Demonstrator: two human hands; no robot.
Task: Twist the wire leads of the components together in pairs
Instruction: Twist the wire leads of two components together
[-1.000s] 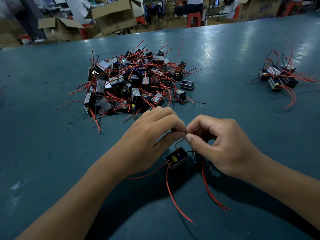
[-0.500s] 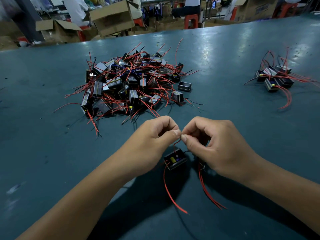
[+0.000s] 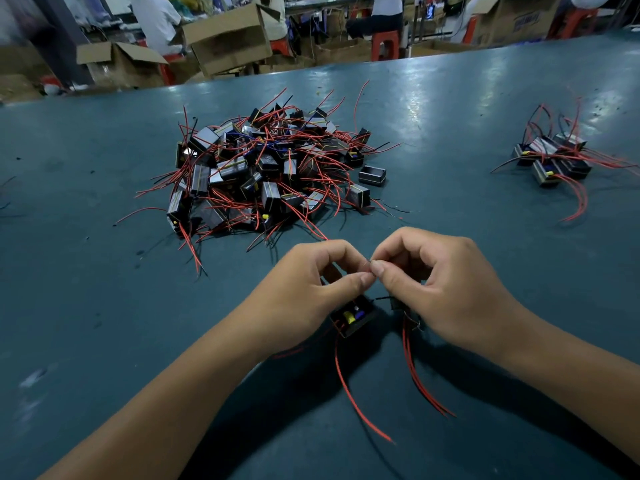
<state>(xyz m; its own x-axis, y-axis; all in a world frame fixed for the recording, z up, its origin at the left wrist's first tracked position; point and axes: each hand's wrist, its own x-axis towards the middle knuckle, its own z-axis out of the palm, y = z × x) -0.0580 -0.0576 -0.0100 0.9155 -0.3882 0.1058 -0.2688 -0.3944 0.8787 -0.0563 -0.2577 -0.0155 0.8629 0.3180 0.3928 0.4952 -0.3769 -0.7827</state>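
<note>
Left hand (image 3: pixel 311 289) and right hand (image 3: pixel 446 289) each pinch thin wire leads (image 3: pixel 370 262) between thumb and forefinger, fingertips touching, above black component (image 3: pixel 355 318) on teal table (image 3: pixel 104 323); big pile (image 3: pixel 266 171) beyond.

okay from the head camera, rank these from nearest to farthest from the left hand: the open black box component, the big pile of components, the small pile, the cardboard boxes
1. Open black box component, just below the left hand.
2. Big pile of black, red-wired components, ahead.
3. Small pile, far right.
4. Brown cardboard boxes, beyond the table.
</note>
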